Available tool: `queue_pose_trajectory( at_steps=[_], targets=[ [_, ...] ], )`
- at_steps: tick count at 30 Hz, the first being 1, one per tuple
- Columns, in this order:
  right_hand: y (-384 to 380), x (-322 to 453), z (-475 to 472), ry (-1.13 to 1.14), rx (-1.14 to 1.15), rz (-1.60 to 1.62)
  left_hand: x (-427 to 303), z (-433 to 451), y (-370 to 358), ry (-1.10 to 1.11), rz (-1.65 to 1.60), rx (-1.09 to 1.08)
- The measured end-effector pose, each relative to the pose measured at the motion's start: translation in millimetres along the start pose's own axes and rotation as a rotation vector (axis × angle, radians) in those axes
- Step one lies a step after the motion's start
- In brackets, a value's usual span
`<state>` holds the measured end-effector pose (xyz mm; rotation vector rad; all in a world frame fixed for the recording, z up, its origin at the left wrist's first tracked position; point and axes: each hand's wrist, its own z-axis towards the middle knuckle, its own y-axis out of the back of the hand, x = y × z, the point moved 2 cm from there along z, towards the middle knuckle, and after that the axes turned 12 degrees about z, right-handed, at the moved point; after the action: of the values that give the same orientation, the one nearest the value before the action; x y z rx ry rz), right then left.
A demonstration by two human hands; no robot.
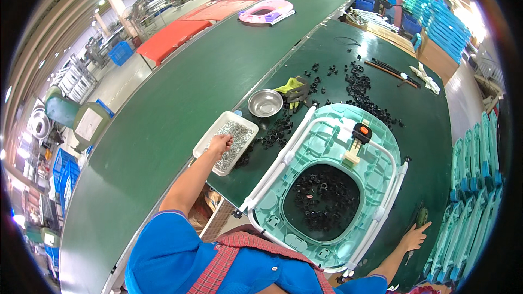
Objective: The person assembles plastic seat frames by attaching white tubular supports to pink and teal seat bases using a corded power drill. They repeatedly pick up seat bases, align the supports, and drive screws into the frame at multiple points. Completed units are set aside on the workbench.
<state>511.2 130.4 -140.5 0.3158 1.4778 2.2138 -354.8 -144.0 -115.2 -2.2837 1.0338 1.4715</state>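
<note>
My left hand (221,145) is over a white plastic tray (199,150) of small metal screws (235,140). Its fingers are drawn together; whether a screw is between them is too small to tell. At the right, my right hand (414,237) is around a power screwdriver (423,215), whose green body shows above the fingers and thin bit below. Between my hands lies a mint-green plastic frame (269,219) with a large oval opening. White metal tubes (282,159) run along both sides, and a black latch with an orange button (362,132) sits near its far end.
Black plastic clips (359,83) are scattered beyond the frame and inside its opening. A steel bowl (265,103) and gloves (295,90) lie past the tray. A green conveyor belt (163,130) runs at left. Mint-green panels (470,196) are stacked right; a person (394,0) stands far off.
</note>
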Motion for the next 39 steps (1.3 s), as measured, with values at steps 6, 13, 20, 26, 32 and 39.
queue_pose_trajectory(
  at_steps=[6,13,20,26,32,39],
  targets=[
    [37,-33,3,-0.253,0.284,0.681,-22,-10,-23,0.001,-0.277,0.121],
    [259,55,28,0.154,0.021,1.526,-97,-41,-149,-0.065,-0.72,0.521],
    [365,159,-9,0.37,0.583,2.248,-94,-135,-302,0.084,-0.666,0.802],
    [292,243,-65,0.334,0.728,2.557,-35,-193,-362,0.272,-0.462,0.825],
    [253,270,-75,0.448,0.935,2.672,-28,-204,-379,0.39,-0.585,0.904],
    [250,263,-59,0.357,1.056,2.632,-37,-189,-385,0.106,-0.179,1.074]
  ],
)
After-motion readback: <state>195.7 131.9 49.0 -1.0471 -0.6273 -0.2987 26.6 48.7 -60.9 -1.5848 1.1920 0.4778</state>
